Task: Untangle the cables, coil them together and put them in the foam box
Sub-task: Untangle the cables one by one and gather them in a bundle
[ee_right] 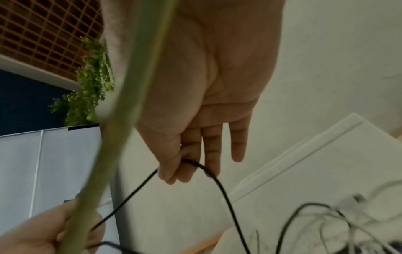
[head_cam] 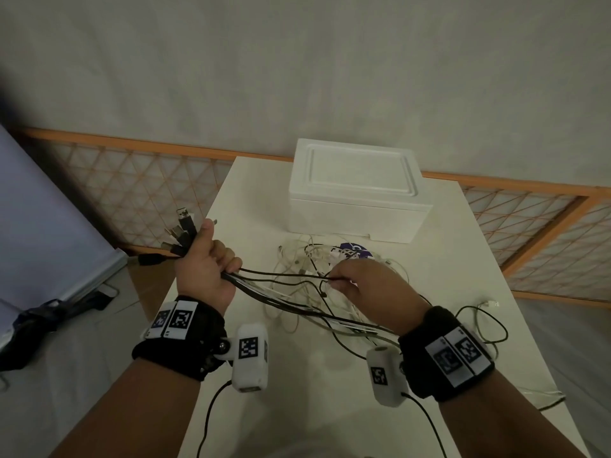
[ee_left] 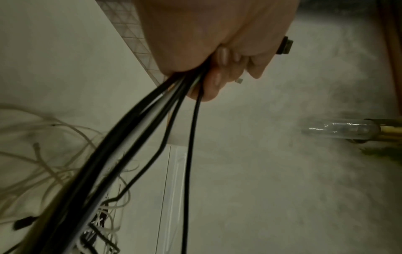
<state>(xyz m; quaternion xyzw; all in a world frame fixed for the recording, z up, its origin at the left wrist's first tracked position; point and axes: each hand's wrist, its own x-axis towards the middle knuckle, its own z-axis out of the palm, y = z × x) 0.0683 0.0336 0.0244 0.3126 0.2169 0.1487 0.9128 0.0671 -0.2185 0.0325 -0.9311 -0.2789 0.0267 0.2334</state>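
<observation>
1. Nearest me, my left hand (head_cam: 205, 272) is fisted tight round a bundle of black cables (ee_left: 139, 137). Their USB plugs (head_cam: 180, 233) fan out above the thumb at about 10 o'clock, hanging past the table's left edge. I judge that grip is there to keep the freed ends sorted while the rest is worked loose.

2. At 3 o'clock from it, my right hand (head_cam: 367, 285) pinches one thin black cable (ee_right: 219, 187) between thumb and forefinger, with the other fingers straight and relaxed. It looks like one strand being drawn out of the mess.

3. Beyond both hands, the tangle of white cables (head_cam: 317, 269) lies loose on the white table (head_cam: 251, 200), with strands trailing to 4 o'clock near the right edge.

4. Farthest, at 12 o'clock, the foam box (head_cam: 357, 200) sits with its lid on, just behind the tangle.

5. Room: the table is bare nearest me, but it drops away close on the left, so I would coil over the middle.
</observation>
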